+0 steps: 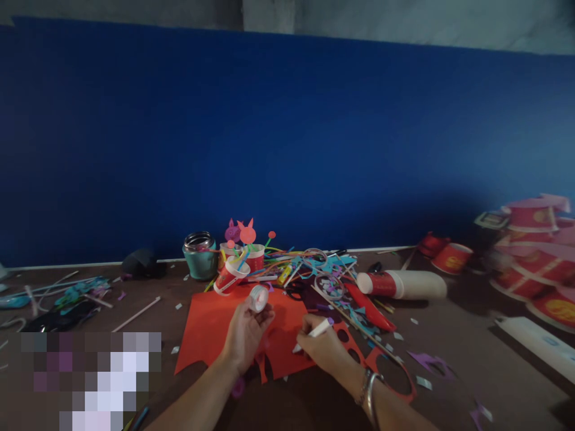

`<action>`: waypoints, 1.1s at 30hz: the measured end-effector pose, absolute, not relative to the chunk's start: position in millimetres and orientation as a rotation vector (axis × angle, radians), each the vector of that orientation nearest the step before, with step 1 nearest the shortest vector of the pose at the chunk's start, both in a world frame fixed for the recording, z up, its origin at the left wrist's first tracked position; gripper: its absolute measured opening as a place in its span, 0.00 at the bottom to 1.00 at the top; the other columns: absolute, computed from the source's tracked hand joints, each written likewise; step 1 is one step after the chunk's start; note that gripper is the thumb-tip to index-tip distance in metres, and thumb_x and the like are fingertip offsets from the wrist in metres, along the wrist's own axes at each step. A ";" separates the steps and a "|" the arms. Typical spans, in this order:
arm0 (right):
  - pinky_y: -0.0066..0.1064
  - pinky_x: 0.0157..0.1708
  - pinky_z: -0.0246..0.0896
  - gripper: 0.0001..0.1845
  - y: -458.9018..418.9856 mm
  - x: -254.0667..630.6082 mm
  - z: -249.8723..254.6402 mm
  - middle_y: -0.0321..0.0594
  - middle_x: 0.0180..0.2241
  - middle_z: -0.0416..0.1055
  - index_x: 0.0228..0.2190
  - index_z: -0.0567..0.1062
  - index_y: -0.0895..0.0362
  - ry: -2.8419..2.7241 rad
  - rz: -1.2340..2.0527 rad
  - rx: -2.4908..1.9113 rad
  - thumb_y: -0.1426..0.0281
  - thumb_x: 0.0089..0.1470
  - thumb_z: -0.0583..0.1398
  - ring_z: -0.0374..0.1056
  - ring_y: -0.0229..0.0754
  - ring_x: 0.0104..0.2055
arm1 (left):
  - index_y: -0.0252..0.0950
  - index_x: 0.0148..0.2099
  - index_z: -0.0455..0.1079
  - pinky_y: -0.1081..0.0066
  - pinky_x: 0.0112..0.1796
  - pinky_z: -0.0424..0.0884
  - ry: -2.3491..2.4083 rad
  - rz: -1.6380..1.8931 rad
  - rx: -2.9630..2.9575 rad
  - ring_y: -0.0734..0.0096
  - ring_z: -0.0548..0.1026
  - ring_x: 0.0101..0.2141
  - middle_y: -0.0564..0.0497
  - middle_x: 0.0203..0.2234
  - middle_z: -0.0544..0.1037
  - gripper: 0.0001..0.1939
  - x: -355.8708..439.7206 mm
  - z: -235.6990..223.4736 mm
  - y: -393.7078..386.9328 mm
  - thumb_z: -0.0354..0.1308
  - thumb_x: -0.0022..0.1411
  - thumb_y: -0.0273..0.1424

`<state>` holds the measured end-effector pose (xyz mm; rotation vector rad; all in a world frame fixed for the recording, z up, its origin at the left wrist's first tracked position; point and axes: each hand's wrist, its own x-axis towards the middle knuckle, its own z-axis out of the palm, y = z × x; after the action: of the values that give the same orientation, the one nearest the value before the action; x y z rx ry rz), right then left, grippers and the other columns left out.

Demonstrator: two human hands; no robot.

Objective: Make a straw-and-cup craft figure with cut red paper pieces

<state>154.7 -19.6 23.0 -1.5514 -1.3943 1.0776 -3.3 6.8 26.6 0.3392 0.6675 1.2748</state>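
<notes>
Holds a round, translucent whitish roll (259, 298) in the half-curled left hand (248, 328); grips a slim white, purple-ended pen (320, 327) in the closed right hand (318, 347), pointing down over the flat red paper sheet (206, 329)

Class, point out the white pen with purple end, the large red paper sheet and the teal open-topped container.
White pen with purple end (320, 328): head view, on its white barrel.
Large red paper sheet (209, 326): head view, on its bare left part.
Teal open-topped container (200, 266): head view, on its outer wall.
</notes>
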 end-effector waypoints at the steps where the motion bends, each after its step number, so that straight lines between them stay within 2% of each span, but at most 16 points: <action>1: 0.21 0.12 0.42 0.09 -19.9 154.5 23.3 0.24 0.09 0.51 0.13 0.54 0.54 -1.402 1.083 -1.555 0.74 0.34 0.52 0.51 0.30 0.13 | 0.29 0.33 0.70 0.67 0.38 0.70 0.668 1.272 0.337 0.68 0.74 0.27 0.45 0.24 0.76 0.12 -3.4 26.3 7.0 0.48 0.59 0.31; 11: 0.20 0.13 0.45 0.09 -18.2 156.1 9.3 0.26 0.11 0.56 0.15 0.59 0.56 -1.469 1.059 -1.469 0.70 0.40 0.56 0.56 0.31 0.14 | 0.30 0.33 0.70 0.66 0.38 0.70 0.662 1.273 0.340 0.68 0.74 0.27 0.44 0.24 0.76 0.12 -3.3 24.4 6.7 0.48 0.58 0.32; 18: 0.22 0.15 0.50 0.15 -23.3 159.1 24.8 0.27 0.11 0.59 0.16 0.58 0.55 -1.376 1.006 -1.355 0.63 0.48 0.55 0.58 0.32 0.15 | 0.30 0.32 0.70 0.64 0.39 0.70 0.696 1.314 0.358 0.67 0.74 0.28 0.45 0.24 0.76 0.10 -5.5 26.5 8.5 0.50 0.58 0.31; 25: 0.21 0.18 0.54 0.09 -22.8 155.4 13.1 0.28 0.16 0.60 0.18 0.61 0.56 -1.531 1.064 -1.362 0.72 0.40 0.58 0.61 0.32 0.19 | 0.30 0.32 0.70 0.66 0.39 0.70 0.638 1.363 0.374 0.68 0.74 0.29 0.45 0.25 0.76 0.10 -7.4 20.7 14.8 0.52 0.57 0.31; 33: 0.22 0.18 0.55 0.10 -21.7 153.1 10.6 0.26 0.14 0.57 0.16 0.59 0.55 -1.513 1.080 -1.433 0.71 0.40 0.56 0.64 0.35 0.19 | 0.29 0.32 0.71 0.67 0.39 0.70 0.621 1.349 0.411 0.67 0.74 0.30 0.45 0.25 0.76 0.11 -7.2 19.3 12.8 0.52 0.56 0.32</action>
<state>153.1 -21.7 10.6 -1.4333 -1.5133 1.0801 -7.2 12.8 19.3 0.4115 0.6214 1.3493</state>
